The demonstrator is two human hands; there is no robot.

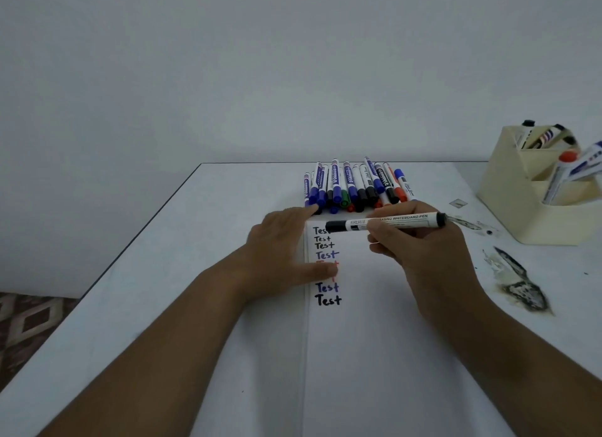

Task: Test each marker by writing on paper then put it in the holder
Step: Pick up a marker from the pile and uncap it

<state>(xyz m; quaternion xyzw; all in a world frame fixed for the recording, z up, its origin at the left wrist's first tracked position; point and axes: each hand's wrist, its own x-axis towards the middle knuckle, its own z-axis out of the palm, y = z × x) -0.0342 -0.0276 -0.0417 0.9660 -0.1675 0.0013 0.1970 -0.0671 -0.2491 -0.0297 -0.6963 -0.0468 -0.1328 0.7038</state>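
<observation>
The right hand [426,254] has its grip pinched around a black-capped whiteboard marker [387,223], holding it level above the top of the paper [374,339], cap pointing left. The left hand [280,257] lies flat with fingers spread, its grip holding nothing, pressing on the paper's left edge and covering part of a red word. Down the paper's left side runs a column of the word "Test" [327,273] in black, blue and red. Just beyond the paper lies a heap of markers [356,187] with blue, black, green and red caps. At the far right of the white surface [163,273] stands a cream holder [511,192] with several markers upright in its compartments. Dark smudges [518,283] mark the surface near the holder.
</observation>
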